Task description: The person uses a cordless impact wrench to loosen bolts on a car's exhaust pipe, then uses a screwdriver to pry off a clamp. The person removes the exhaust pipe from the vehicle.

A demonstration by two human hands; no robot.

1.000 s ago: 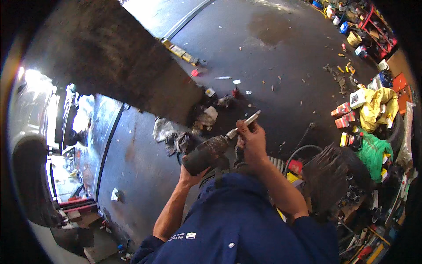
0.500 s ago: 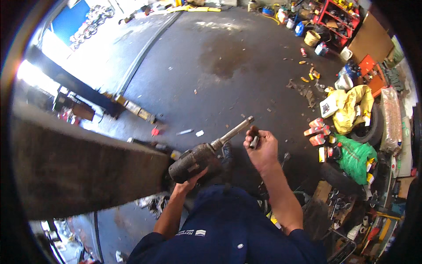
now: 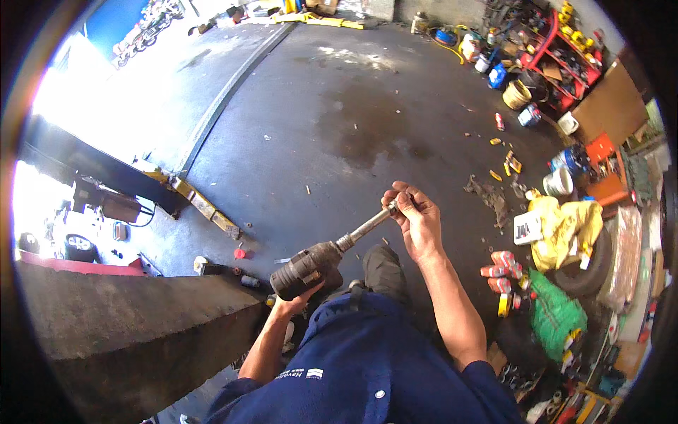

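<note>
My left hand (image 3: 296, 302) is closed round the handle of a dark, worn impact wrench (image 3: 305, 270), held in front of my waist. A long silver extension bar (image 3: 369, 226) runs from its nose, up and to the right. At the bar's far end, my right hand (image 3: 419, 227) pinches a small metal socket (image 3: 393, 205) between thumb and fingers. The fingers hide most of the socket, and I cannot tell if it is seated on the bar. The wrench's handle is mostly covered by my left hand.
A large dark beam-like surface (image 3: 134, 311) fills the lower left, close to my left arm. Beyond it lies a yellow lift arm (image 3: 205, 206). On the right are a green sack (image 3: 554, 311), a yellow bag (image 3: 568, 230), a tyre (image 3: 593, 265) and a red shelf (image 3: 565, 67).
My right hand has brought the socket up and left to the bar's tip; before, it was apart from it. The wrench stays in my left hand. The view has shifted slightly.
</note>
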